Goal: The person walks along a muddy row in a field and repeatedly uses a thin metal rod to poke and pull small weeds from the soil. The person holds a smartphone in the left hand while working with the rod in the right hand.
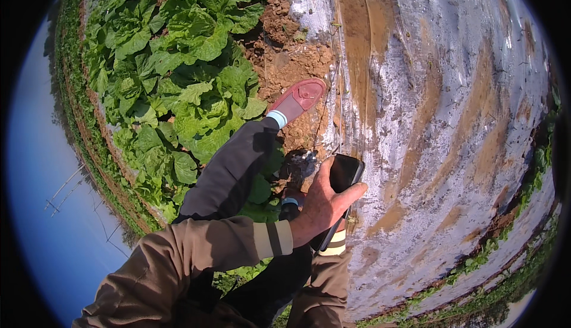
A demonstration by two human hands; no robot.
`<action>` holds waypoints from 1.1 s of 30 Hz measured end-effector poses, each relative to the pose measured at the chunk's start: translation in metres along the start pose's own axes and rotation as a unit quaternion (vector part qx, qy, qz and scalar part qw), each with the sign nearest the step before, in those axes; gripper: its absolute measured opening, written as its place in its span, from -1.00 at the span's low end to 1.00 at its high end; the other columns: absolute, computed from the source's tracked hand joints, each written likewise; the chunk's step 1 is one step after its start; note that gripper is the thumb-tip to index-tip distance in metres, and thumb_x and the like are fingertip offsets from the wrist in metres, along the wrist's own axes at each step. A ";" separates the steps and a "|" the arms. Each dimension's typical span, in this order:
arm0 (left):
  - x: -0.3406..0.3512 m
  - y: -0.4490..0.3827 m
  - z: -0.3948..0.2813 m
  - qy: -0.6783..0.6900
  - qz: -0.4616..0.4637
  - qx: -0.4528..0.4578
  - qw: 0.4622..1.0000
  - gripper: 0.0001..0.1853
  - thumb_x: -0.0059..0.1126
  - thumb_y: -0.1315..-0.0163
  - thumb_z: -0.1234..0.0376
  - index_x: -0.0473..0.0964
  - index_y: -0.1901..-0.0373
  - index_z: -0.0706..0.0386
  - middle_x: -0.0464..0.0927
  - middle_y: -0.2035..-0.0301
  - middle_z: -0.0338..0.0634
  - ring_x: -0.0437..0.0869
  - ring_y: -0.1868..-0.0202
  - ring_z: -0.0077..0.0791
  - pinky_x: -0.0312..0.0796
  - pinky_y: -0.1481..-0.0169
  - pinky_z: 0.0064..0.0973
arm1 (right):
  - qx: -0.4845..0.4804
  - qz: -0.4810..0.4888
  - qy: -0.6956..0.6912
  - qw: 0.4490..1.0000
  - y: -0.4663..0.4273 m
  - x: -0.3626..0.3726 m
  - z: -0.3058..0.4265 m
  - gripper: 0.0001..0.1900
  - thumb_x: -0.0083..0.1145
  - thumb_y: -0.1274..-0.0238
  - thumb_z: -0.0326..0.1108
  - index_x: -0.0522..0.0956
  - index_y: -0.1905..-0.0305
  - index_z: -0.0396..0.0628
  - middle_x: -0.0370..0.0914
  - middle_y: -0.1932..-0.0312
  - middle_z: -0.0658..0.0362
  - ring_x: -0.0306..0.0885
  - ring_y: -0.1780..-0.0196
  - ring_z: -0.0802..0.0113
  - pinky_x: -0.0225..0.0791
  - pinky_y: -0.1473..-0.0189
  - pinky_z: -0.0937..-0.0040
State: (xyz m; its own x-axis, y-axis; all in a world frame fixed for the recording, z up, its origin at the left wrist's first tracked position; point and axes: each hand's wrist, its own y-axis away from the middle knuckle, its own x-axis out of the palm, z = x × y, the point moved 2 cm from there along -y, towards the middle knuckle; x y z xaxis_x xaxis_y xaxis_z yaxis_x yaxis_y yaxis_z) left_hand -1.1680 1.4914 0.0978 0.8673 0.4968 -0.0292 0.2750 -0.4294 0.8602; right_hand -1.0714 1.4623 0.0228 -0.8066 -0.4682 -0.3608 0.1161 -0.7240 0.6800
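Observation:
My left hand (pixel 322 202) grips a black smartphone (pixel 344 171) by its sides, with a finger at one edge and the thumb across to the other. The phone's glass is dark, and it is tilted, its upper end pointing away from me. Behind its lower end, a sliver of my right hand (pixel 342 226) shows above a striped cream cuff. The phone hides most of that hand, so I cannot tell whether it also holds the phone. Both arms are in brown sleeves. Below the phone lies silvery plastic mulch film (pixel 383 158) smeared with soil.
Leafy green vegetable plants (pixel 192 100) grow densely on the left. My foot in a dark red shoe (pixel 301 98) stands on a strip of brown clods (pixel 290 56) between plants and film. Muddy puddles (pixel 359 29) lie on the film. Poles (pixel 64 189) rise at the far left.

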 end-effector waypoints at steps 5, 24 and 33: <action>0.011 0.002 -0.017 0.071 0.039 -0.013 0.997 -0.35 0.32 -0.17 0.24 0.21 -0.17 0.34 0.54 0.42 -0.20 0.56 0.38 -0.53 0.43 0.22 -0.51 | -0.001 -0.015 0.001 1.000 0.002 -0.013 -0.004 -0.59 0.11 -0.31 -0.32 0.52 -0.23 -0.15 0.66 0.23 0.02 0.64 0.23 0.06 0.51 0.20 0.21; 0.006 0.004 -0.007 -0.022 0.008 0.001 1.000 -0.21 0.35 -0.15 0.15 0.15 -0.31 0.28 0.53 0.05 -0.07 0.57 0.01 -0.35 0.39 -0.18 -0.36 | -0.012 -0.012 0.006 1.000 0.005 -0.008 -0.014 -0.59 0.09 -0.34 -0.33 0.50 -0.25 -0.14 0.65 0.20 0.01 0.64 0.22 0.05 0.50 0.19 0.20; 0.010 0.008 -0.005 -0.060 0.030 -0.028 0.997 -0.10 0.33 -0.12 0.00 0.09 -0.34 0.26 0.46 -0.04 0.04 0.52 -0.07 -0.25 0.35 -0.20 -0.30 | -0.033 -0.030 0.015 0.999 0.002 -0.013 -0.015 -0.59 0.08 -0.35 -0.33 0.50 -0.26 -0.14 0.65 0.19 0.01 0.63 0.21 0.05 0.49 0.18 0.20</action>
State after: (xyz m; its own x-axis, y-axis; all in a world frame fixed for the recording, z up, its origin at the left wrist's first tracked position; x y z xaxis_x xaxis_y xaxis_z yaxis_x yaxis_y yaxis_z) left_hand -1.1592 1.4971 0.1072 0.9258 0.3763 -0.0354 0.2008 -0.4104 0.8895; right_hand -1.0517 1.4592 0.0195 -0.7960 -0.4371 -0.4187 0.1066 -0.7821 0.6139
